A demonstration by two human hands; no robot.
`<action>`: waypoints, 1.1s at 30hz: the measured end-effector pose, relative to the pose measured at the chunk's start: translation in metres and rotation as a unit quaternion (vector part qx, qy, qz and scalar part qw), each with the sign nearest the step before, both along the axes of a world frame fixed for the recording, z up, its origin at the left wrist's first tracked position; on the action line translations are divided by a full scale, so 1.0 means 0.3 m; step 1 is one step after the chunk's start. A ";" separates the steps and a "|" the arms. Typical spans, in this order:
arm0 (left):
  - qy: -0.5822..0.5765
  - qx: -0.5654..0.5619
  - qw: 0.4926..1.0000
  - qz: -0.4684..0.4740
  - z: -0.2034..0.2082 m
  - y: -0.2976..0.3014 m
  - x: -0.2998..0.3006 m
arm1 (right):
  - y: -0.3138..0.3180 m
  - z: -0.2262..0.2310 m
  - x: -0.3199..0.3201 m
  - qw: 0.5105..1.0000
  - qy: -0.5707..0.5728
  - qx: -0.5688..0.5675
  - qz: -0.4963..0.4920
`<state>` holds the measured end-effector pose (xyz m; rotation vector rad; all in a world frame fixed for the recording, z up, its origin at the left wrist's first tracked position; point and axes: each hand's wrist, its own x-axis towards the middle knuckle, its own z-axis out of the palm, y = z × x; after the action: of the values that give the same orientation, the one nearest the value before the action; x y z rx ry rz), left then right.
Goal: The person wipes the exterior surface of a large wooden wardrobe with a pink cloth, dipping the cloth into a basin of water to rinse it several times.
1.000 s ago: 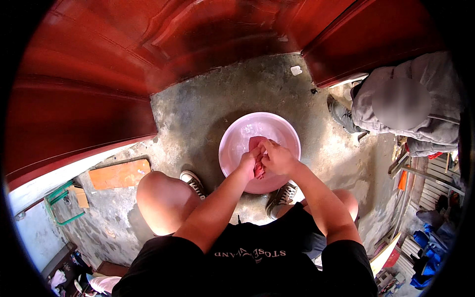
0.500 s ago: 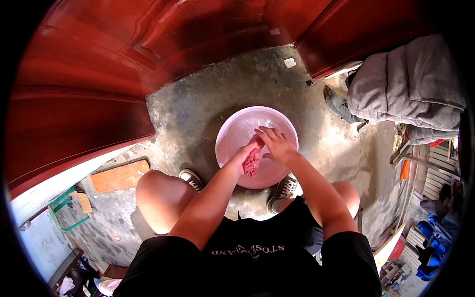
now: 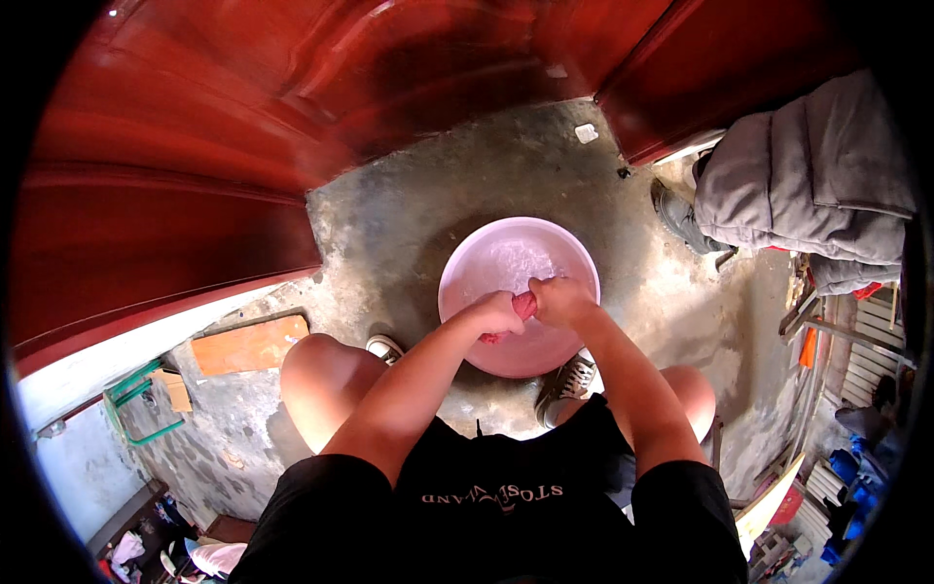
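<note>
A twisted red cloth (image 3: 524, 306) is stretched between my two fists above a round pink basin (image 3: 469, 263). My left hand (image 3: 498, 313) is closed round one part of it, and a loose end sticks out below that fist. My right hand (image 3: 559, 300) grips the other end, a short way to the right. Water (image 3: 525, 263) with a rippled, bright surface lies in the basin. The basin stands on the concrete floor between my shoes.
Large red doors (image 3: 195, 146) rise ahead and to the left. At the right, a grey padded cover (image 3: 808, 165) hangs beside a dark shoe (image 3: 681, 216). An orange board (image 3: 249, 345) and a green metal frame (image 3: 146, 404) lie at the left.
My right hand has gone from open fingers laid over the cloth to a closed grip on it. The cloth is now twisted tight between both fists. The whole view has shifted slightly.
</note>
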<state>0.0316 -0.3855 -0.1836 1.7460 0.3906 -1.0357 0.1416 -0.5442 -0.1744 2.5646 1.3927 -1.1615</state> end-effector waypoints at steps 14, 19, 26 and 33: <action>-0.325 0.340 0.880 -0.066 -0.015 -0.025 -0.027 | -0.010 -0.027 0.053 0.943 0.271 -0.091 -0.169; -0.176 0.176 0.967 0.059 -0.070 0.016 -0.013 | -0.057 -0.083 0.018 0.983 -0.017 0.163 -0.076; 0.325 -0.450 0.803 0.216 -0.048 0.096 0.005 | -0.040 0.011 -0.030 0.982 0.004 0.186 -0.034; 0.032 -0.001 0.999 -0.011 -0.007 0.003 -0.016 | 0.031 0.129 -0.024 0.997 0.002 -0.041 0.058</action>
<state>0.0269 -0.3846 -0.1856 1.7223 0.4101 -1.1093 0.1343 -0.5349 -0.1357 2.3937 1.4403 -1.1799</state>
